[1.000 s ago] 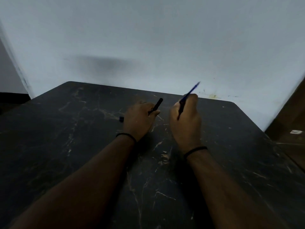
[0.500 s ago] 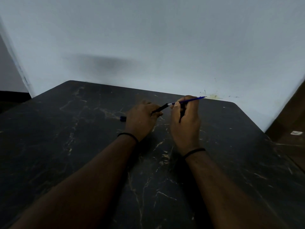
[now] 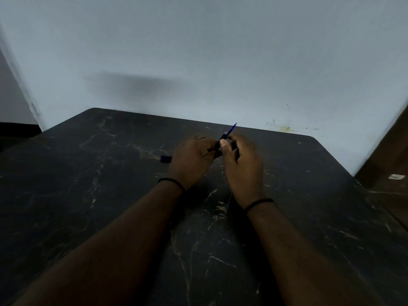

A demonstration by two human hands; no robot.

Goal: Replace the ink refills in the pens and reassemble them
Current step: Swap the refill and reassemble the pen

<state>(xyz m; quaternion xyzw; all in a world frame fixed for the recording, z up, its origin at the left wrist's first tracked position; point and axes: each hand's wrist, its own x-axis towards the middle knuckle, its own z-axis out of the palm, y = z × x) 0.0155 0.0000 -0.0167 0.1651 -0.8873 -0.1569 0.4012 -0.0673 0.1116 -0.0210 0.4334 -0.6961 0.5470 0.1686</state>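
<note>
My left hand [image 3: 191,161] and my right hand [image 3: 242,166] meet above the far middle of the black marbled table [image 3: 88,195]. Between them sits a black pen barrel [image 3: 216,147], gripped by my left fingers. A thin blue ink refill [image 3: 230,130] sticks up and to the right out of the barrel, with my right thumb and fingers pinching it near the barrel's mouth. Another dark pen part shows under my right fingers. A small dark blue cap [image 3: 166,159] lies on the table just left of my left hand.
A pale wall [image 3: 198,62] rises right behind the table's far edge. To the right of the table a brown wooden surface [image 3: 388,173] carries a small white label. The table's rounded right corner is near my right hand.
The refill swung from pointing up-right to level with the barrel's end, and now most of it is inside the barrel. The hands have closed together.
</note>
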